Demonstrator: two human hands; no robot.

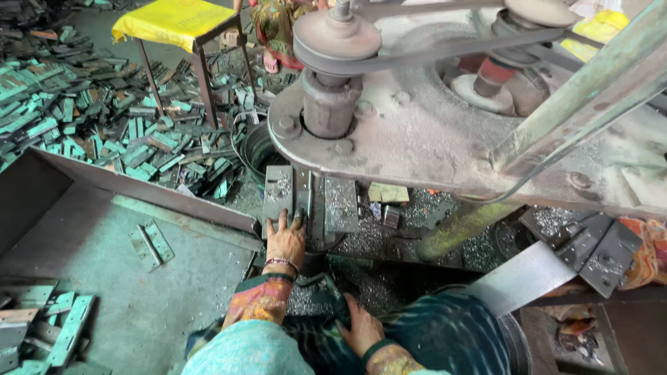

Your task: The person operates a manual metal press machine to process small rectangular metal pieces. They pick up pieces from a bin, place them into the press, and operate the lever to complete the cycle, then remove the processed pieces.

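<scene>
My left hand (285, 238) reaches forward and presses flat, fingers spread, on a grey metal plate (278, 192) lying on the drill machine's work table under the spindle (329, 104). A second plate (341, 203), covered with metal shavings, lies just to its right. My right hand (361, 328) rests close to my body on dark blue patterned cloth (445, 333) over my lap, fingers curled on the fabric. Whether the left hand grips the plate or only presses it is unclear.
A belt and pulleys (338, 36) run above the machine's grey housing (431, 132). A metal tray (132, 278) at left holds a hinge (151, 244) and several teal hinges (48, 326). Heaps of hinges (83, 111) cover the floor around a yellow-topped stool (177, 24). Shavings lie under the machine.
</scene>
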